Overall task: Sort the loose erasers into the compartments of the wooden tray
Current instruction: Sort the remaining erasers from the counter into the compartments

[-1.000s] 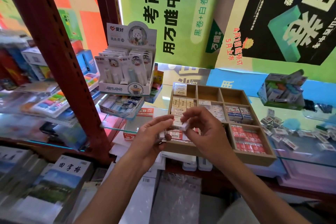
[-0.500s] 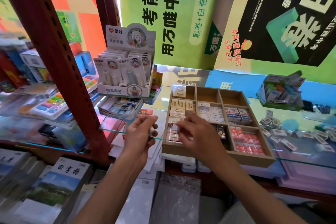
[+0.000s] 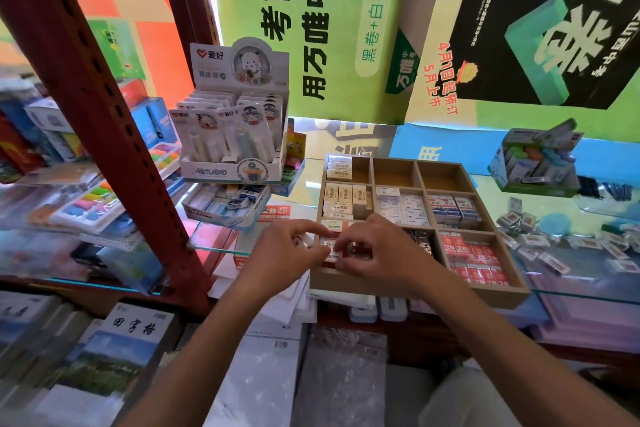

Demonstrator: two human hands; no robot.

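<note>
Shop shelving, glass shelf [image 3: 588, 274] in front of green and black posters [image 3: 519, 28]; red steel upright [image 3: 86, 97] to the left. Landmark: wooden tray [image 3: 485, 291], resting on the glass shelf at centre.

Tray: nine compartments, three rows of three. Far row: left cell holds a stack of cream erasers [image 3: 339, 168]; the other two cells are bare wood. Middle row: cream erasers at left, white erasers [image 3: 398, 206] in the centre cell, blue-and-red banded erasers [image 3: 452, 210] at right; counts not resolvable. Near row: red 2B erasers [image 3: 474, 260] fill the right cell; the centre cell shows dark wrapped pieces, mostly hidden; the left cell is largely covered by the hands.

Right of the tray: loose erasers [image 3: 554, 253] scattered on the glass, more than ten, blurred. Beyond them, one green carton [image 3: 533, 163] of mixed erasers. Left of the tray: one white display box [image 3: 235, 135] of carded items.

Right hand [image 3: 377, 253]: over the near-left cell, fingers curled, thumb and fingertips pinching a small white eraser [image 3: 332, 248] at the cell. Left hand [image 3: 287, 253]: just beside the tray's left wall, fingers curled, fingertips meeting the same eraser area; whether it grips anything cannot be told.
</note>
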